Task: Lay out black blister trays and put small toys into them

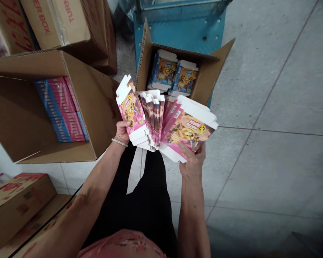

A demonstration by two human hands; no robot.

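The left hand (123,130) and the right hand (192,156) hold a bunch of flat pink game cartons (188,132), spread out like a fan. The left hand pinches one end, with its thumb on top. The right hand grips the other end, with fingers over the top carton. The cartons are in front of the legs (150,186), at the near side of an open cardboard box (223,59).

That box's flaps stick up and out. Inside are flat blue cartons (165,70) in two piles. It sits on a blue metal platform (177,32). On the left, the wall of a bigger cardboard box (88,96) comes close to the left hand. Wide gray floor tiles (271,172) spread out to the right.

The pink cartons hide the open box's near edge. Some fingers are hidden under the cartons. The bigger box is cut off at the left, and the small print on its shiny wrapped packs (61,107) is too tiny to read.
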